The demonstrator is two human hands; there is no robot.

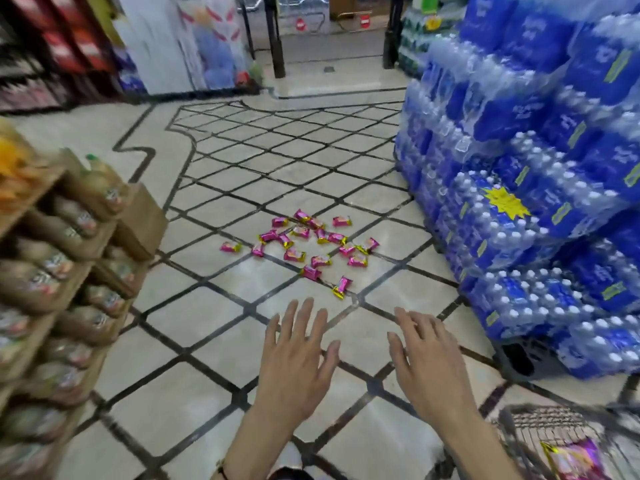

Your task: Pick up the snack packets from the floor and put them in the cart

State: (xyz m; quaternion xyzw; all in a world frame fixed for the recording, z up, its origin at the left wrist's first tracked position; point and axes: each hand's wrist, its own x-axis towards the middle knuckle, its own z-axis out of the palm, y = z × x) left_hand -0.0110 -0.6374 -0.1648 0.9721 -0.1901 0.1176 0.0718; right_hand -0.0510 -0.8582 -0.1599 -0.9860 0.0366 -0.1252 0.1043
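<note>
On glossy tiled floor (pixel 214 306), crinkly pink snack packets (pixel 301 244) (scattered); both hands empty, left hand (pixel 294 362), right hand (pixel 426 362), fingers spread

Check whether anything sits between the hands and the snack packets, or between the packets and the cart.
Nothing visible does. Only bare floor tiles lie between the left hand, the right hand and the snack packets ahead. The cart is at lower right beside the right arm; the water packs stand off to the side.
</note>
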